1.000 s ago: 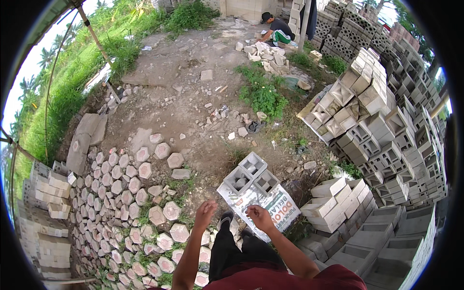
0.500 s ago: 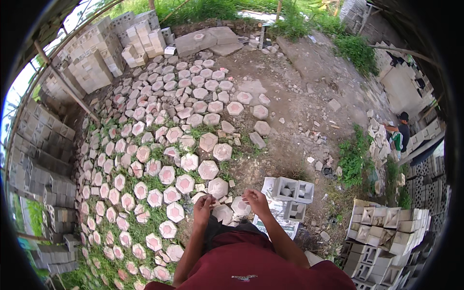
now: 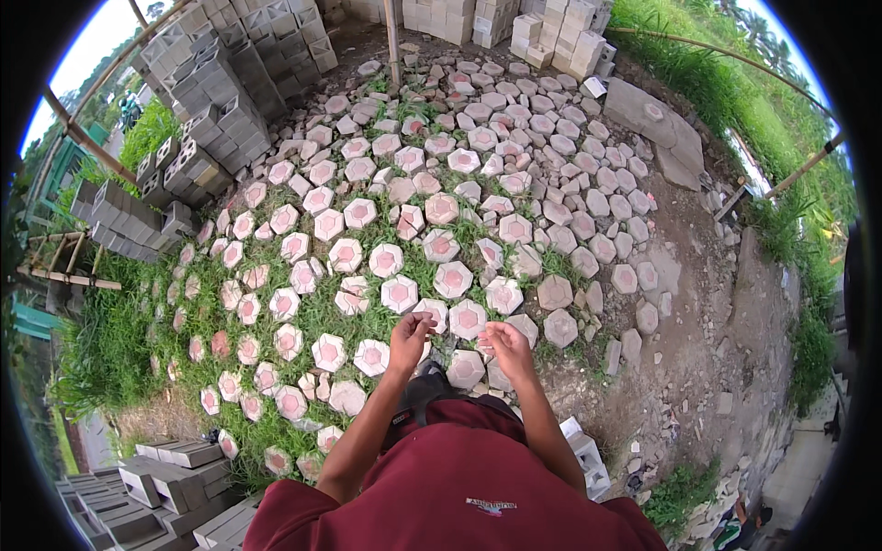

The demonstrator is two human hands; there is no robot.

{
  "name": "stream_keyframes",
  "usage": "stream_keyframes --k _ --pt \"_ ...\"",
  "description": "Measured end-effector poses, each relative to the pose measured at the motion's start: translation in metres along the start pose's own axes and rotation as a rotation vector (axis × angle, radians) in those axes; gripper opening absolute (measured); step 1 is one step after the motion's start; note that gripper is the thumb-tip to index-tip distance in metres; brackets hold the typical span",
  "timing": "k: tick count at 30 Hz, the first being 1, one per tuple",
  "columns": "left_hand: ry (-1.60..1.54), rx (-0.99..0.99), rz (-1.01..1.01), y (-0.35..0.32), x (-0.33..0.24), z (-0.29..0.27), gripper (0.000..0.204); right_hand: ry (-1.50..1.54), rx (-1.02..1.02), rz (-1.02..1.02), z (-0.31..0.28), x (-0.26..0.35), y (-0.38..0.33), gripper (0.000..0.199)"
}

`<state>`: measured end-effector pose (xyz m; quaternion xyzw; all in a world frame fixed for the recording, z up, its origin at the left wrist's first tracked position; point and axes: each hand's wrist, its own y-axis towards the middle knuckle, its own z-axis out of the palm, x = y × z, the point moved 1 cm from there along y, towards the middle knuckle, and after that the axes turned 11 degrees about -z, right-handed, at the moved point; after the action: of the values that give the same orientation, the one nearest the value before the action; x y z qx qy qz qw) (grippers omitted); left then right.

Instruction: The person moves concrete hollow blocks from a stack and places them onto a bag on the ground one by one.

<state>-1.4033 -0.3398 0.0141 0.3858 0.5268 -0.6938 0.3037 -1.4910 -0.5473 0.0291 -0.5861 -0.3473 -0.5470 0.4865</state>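
Note:
Both my hands are raised in front of my body, a short gap between them, above ground set with hexagonal concrete pavers. My left hand (image 3: 413, 339) has its fingers curled in toward the thumb. Facing it, my right hand (image 3: 507, 347) has its fingers bent toward the thumb in a loose pinch. Whatever either hand may hold is too small to make out. Between and below the hands lie a pink-centred hexagonal paver (image 3: 467, 319) and another paver (image 3: 466, 369), neither touched. Part of my dark shoe (image 3: 429, 369) shows beneath.
Stacked grey concrete blocks (image 3: 230, 129) stand at the far left, with more blocks (image 3: 175, 482) lower left. A bamboo post (image 3: 392, 41) rises at the back. Broken slabs (image 3: 643, 119) lie far right. Near my right arm is a hollow block (image 3: 593, 464). Another person (image 3: 742, 528) is at lower right.
My view has swung left, so the pavers now fill the middle and the co-worker has shifted to the lower right corner. Both hands stay raised and curled.

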Motion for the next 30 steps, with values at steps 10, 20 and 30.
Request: stream_keyframes --k 10,20,30 --pt "-0.237 -0.345 0.001 0.108 -0.076 -0.103 0.022 0.023 0.352 0.095 0.119 0.036 0.197 0.026" --pt "-0.445 -0.669 0.206 0.205 -0.163 -0.174 0.021 -0.124 0.775 0.022 0.265 0.062 0.436 0.022" --pt "-0.545 -0.757 0.159 0.299 -0.218 -0.239 0.020 -0.087 0.905 0.135 0.366 0.060 0.518 0.022"
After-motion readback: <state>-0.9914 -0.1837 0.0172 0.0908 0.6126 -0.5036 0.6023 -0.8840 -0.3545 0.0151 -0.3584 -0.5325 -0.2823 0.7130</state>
